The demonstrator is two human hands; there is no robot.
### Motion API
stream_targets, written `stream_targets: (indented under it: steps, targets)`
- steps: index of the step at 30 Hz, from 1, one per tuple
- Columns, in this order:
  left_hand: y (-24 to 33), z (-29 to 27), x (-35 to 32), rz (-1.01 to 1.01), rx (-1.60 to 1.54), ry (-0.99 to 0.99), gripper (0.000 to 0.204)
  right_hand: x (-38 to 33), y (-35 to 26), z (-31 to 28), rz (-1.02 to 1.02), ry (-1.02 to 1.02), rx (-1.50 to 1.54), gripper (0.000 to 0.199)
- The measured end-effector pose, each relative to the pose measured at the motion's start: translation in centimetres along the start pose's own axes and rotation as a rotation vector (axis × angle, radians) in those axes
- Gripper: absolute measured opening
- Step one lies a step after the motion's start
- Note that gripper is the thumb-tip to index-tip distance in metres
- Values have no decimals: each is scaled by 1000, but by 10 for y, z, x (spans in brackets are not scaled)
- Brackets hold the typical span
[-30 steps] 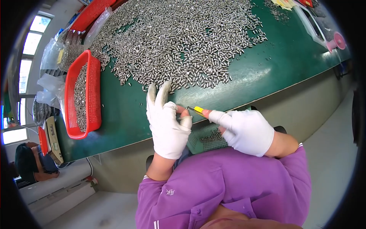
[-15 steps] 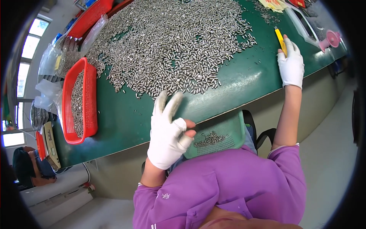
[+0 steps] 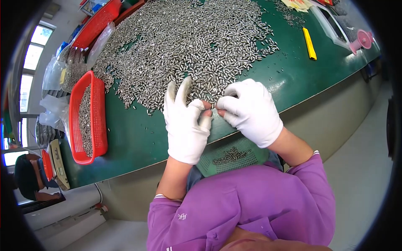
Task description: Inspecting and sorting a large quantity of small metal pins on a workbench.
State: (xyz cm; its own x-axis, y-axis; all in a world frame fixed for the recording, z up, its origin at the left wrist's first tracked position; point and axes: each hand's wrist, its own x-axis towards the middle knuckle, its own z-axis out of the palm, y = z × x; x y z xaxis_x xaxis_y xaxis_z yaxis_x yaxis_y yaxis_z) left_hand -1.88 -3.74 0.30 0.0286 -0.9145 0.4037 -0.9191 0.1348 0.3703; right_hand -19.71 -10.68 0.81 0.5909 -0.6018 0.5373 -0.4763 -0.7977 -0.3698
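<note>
Annotating fast, using the pile of metal pieces (image 3: pixel 188 46) as my landmark. It spreads over the green table (image 3: pixel 130 146), and I see both gloved hands at its near edge, close to the supply, presumably to keep the reach short.

Left hand (image 3: pixel 185 127): thumb and index narrowed to a pinch, the other fingers stretched onto the pile's edge, likely as a brace. Right hand (image 3: pixel 253 115): curled, its thumb tip just beside the left's pinch. Something small and silver (image 3: pixel 213 106) shows between the tips, just off the pile; I can't tell which hand grips it, if either. Bare fingertips poke out of the gloves (better feel on tiny parts, I'd guess).

The yellow tool (image 3: pixel 309 44) lies loose to the right of the pile, apart from it, probably parked where the right hand can reach it. The red basket (image 3: pixel 100 125) stands left of the pile with more pieces inside. Nearer the body than the pile, below the table edge, the green basket (image 3: pixel 209 167) holds a small heap, apparently on the lap, well placed for catching drops.
</note>
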Motion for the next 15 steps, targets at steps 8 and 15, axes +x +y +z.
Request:
stream_targets:
  steps: [8,15]
  targets:
    - [-4,-4,-10,-11,-53,-9,20,-4,-6,8,50,-71,36,11]
    - [-3,-4,-11,29,-61,21,20,-6,-6,6,49,-82,136,12]
